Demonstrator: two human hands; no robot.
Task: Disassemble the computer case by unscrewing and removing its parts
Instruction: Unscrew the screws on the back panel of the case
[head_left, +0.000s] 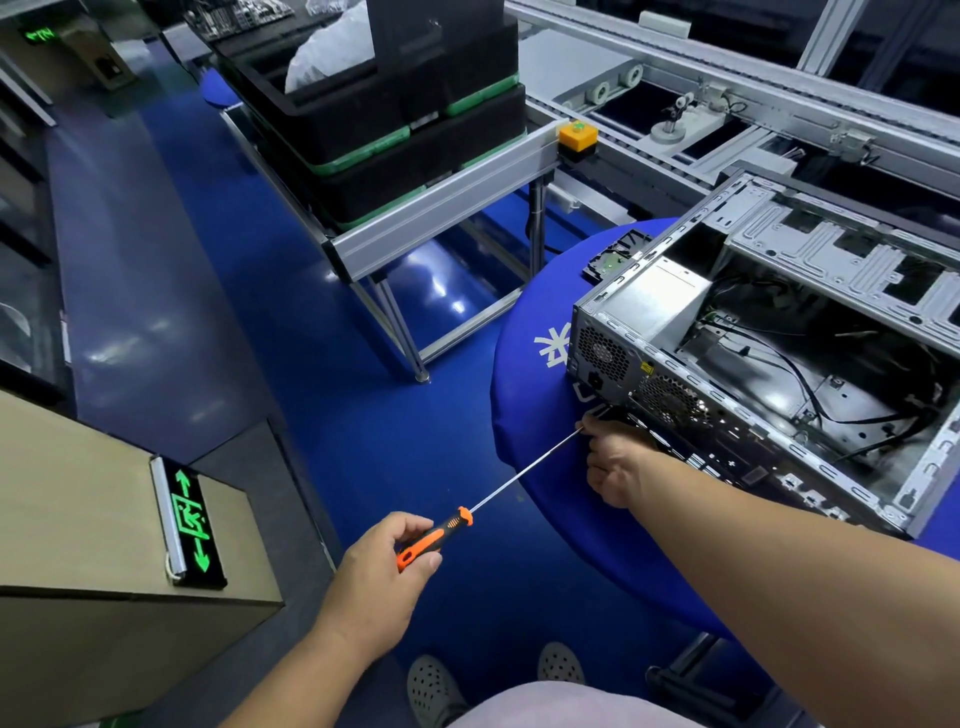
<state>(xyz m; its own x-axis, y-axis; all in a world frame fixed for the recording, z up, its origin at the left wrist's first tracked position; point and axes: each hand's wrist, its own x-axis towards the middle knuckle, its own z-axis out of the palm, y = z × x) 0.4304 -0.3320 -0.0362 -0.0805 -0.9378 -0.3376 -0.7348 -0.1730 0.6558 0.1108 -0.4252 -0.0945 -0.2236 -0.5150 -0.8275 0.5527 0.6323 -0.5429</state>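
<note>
Far left: one tan cabinet (104, 525) with one green-lit exit sign (191, 522) fixed to its side; a second green sign (40, 35) glowed at upper left. Behind, one aluminium-framed stand (441, 213) carried stacked black trays (395, 119) with green edges; I counted three tiers, though the stack's top was partly hidden. One yellow push-button box (577, 134) sat on the stand's corner.

Left hand (382, 566): fingers and thumb wrapped round the orange-and-black handle of one long screwdriver (483, 506). The shaft ran up and right, with its tip at the rear lower corner of the computer case (769, 358).

Right hand (618, 460): fingers curled at the screwdriver tip against the case's rear panel. Could not tell whether it pinched the shaft or a screw.

The case lay on its side, open side up, on a round table with a blue cover (540, 415), overhanging the near edge. Two round fan grilles were visible on the rear. Inside: one silver power supply (660, 299) and loose black cables (810, 384).

Right rear: one conveyor line (727, 88).
</note>
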